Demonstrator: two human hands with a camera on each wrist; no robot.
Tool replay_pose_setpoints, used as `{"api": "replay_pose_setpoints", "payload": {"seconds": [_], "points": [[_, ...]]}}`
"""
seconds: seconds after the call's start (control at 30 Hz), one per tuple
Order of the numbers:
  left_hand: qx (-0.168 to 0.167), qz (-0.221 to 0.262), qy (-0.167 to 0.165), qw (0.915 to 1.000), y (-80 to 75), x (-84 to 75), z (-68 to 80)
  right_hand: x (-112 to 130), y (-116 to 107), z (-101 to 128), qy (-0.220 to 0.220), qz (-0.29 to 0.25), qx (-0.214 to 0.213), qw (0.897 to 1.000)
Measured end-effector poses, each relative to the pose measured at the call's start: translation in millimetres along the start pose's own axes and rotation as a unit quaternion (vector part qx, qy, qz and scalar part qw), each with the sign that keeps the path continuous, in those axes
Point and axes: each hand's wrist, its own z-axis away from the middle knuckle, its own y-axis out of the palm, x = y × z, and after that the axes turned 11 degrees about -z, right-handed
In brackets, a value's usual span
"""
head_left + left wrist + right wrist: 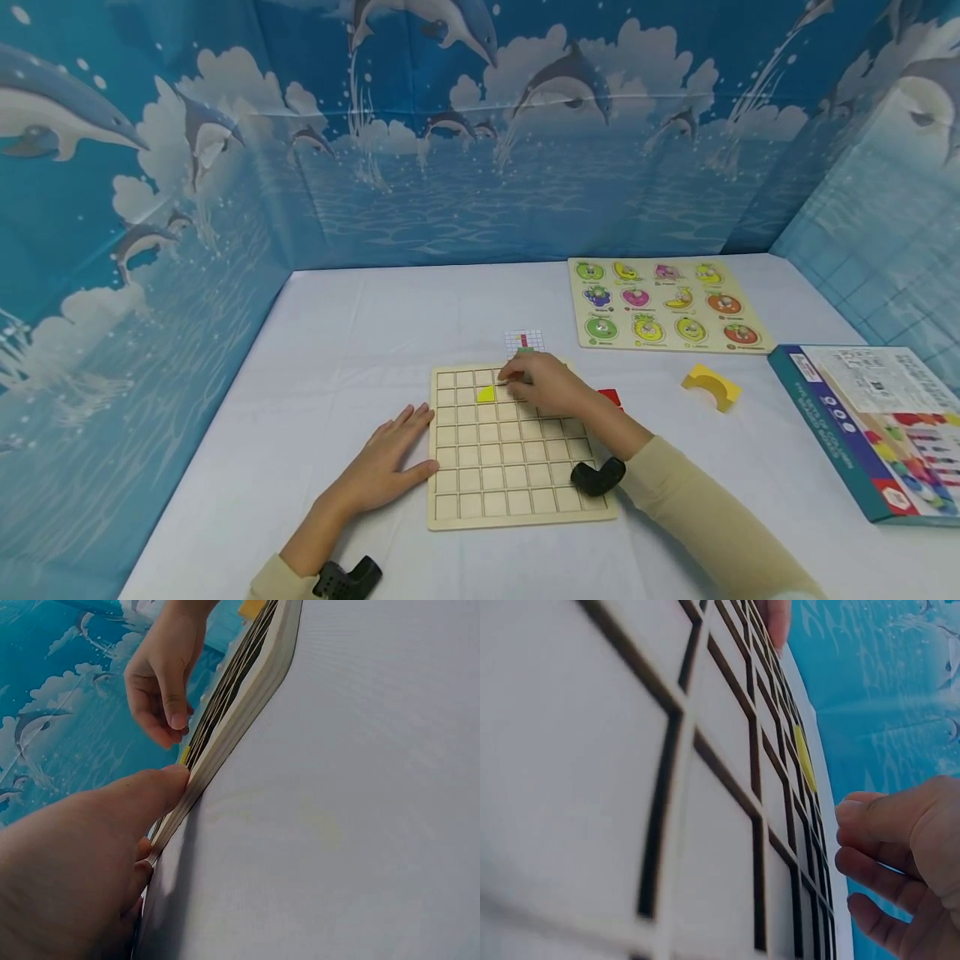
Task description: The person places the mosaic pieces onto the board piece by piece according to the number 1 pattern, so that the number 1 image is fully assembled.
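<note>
The wooden grid board [510,454] lies flat on the white table [337,333], near the person. From the head view, the left hand [390,467] rests flat, fingers straight, against the board's left edge. The right hand [543,383] hovers with curled fingers over the far rows, just right of a yellow piece [486,394] in a cell; whether it pinches anything, I cannot tell.

The left wrist view shows the thumb [161,787] touching the board's edge.

The right wrist view shows bent fingers [877,840] holding nothing visible. A nudge there could, I think, knock the yellow piece out.
</note>
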Motion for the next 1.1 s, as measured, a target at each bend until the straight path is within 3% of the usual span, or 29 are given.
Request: {"api": "replay_pose_setpoints", "payload": {"seconds": [0.27, 0.43, 0.73, 1.1], "points": [[-0.011, -0.006, 0.009, 0.9999, 1.2, 2.3, -0.8, -7, -22, 16, 0.025, -0.005, -0.025, 0.999], [-0.006, -0.003, 0.009, 0.9999, 0.9, 2.2, -0.4, -14, -33, 25, 0.050, -0.004, -0.031, 0.998], [0.004, -0.004, 0.005, 1.0000, -0.3, 1.8, -0.1, -26, -49, 44, 0.051, -0.013, -0.045, 0.998], [0.009, -0.004, 0.005, 0.9999, -1.5, 2.1, -0.1, -38, -66, 68, 0.098, -0.004, -0.067, 0.993]]}}
